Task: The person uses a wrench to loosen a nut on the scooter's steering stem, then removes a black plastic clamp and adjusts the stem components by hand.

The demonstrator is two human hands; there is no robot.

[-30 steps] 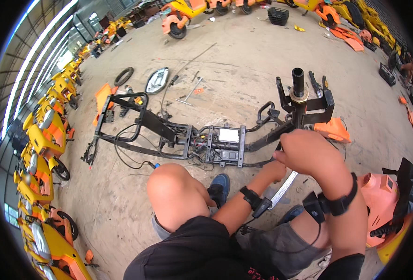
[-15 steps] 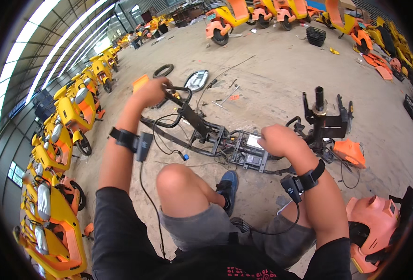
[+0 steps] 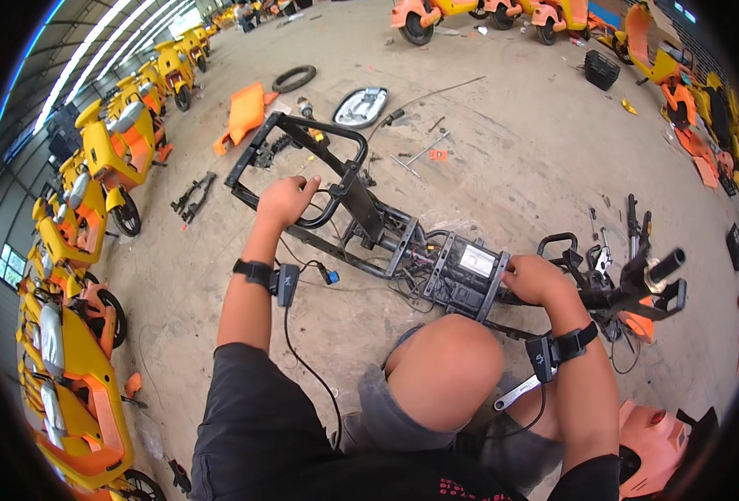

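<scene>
A black scooter frame (image 3: 361, 204) lies across the floor in front of me, its wiring and a black box with a white label (image 3: 476, 260) in the middle. My left hand (image 3: 286, 202) is closed round the near tube of the loop at the frame's left end. My right hand (image 3: 539, 280) is closed at the metal cross strip (image 3: 493, 288) beside the labelled box; its fingertips are partly hidden. The steering tube (image 3: 667, 265) points up and right at the frame's right end. A blue plug (image 3: 329, 275) hangs on a cable below the left end.
Beyond the frame lie a tyre (image 3: 294, 79), an orange panel (image 3: 246, 113), a silver-grey tray-like part (image 3: 360, 108) and a T-shaped wrench (image 3: 424, 153). A spanner (image 3: 517, 391) is by my right leg. Yellow scooters (image 3: 119, 150) line the left; a pink-orange body shell (image 3: 653, 447) sits lower right.
The frame has tilted, its steering tube now leaning right. My left hand has shifted to the loop's near tube, and my right hand to the cross strip. My view and my knee have moved too.
</scene>
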